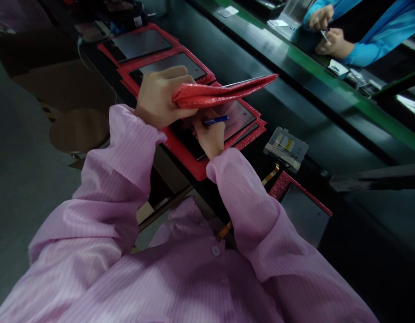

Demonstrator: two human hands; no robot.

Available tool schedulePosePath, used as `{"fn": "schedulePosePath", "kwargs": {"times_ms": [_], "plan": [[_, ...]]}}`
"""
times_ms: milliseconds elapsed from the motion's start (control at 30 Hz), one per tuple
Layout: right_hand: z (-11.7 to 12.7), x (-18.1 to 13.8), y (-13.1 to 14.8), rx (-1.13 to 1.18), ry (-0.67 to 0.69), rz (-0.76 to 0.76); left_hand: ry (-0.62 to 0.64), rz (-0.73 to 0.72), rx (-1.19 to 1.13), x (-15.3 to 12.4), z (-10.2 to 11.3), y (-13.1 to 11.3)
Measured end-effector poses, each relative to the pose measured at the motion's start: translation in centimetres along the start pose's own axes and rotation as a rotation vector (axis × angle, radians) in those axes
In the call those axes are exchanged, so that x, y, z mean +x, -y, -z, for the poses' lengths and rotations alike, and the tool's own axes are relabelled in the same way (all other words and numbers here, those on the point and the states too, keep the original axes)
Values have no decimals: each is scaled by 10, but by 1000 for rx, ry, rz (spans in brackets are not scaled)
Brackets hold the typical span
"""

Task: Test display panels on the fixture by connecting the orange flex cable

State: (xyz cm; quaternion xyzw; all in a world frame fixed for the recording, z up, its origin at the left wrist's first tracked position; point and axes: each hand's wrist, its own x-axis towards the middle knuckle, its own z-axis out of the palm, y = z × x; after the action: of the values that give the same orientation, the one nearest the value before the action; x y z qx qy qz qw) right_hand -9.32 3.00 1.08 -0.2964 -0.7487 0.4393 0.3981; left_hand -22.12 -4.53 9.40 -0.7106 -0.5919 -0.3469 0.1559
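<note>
My left hand [160, 96] is closed on the near end of a red bubble-wrap pouch [224, 93], lifted and tilted nearly edge-on, with a thin flat edge along its top. Below the pouch my right hand [210, 135] is closed round a blue pen [216, 120]; the pouch covers most of its fingers. The right hand is over a dark flat screen panel [239, 119] on red bubble wrap. Whether the pen tip touches anything is hidden.
More screen panels [185, 63] on red wrap lie at the back left. To the right are a clear plastic box [286, 148] and another panel [306, 211] on red wrap. Across the green-edged bench [284, 63], a co-worker's hands [333, 42] hold something small.
</note>
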Motion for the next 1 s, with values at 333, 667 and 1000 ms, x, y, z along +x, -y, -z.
{"fn": "schedulePosePath", "kwargs": {"times_ms": [333, 667, 1000], "plan": [[1, -1, 3, -27, -16, -4, -26, -27, -19, 1, -1, 1], [2, -3, 7, -37, -79, 20, 21, -14, 20, 0, 1, -1], [125, -55, 31, -211, -266, 408, -57, -240, 109, -34, -13, -2]]}}
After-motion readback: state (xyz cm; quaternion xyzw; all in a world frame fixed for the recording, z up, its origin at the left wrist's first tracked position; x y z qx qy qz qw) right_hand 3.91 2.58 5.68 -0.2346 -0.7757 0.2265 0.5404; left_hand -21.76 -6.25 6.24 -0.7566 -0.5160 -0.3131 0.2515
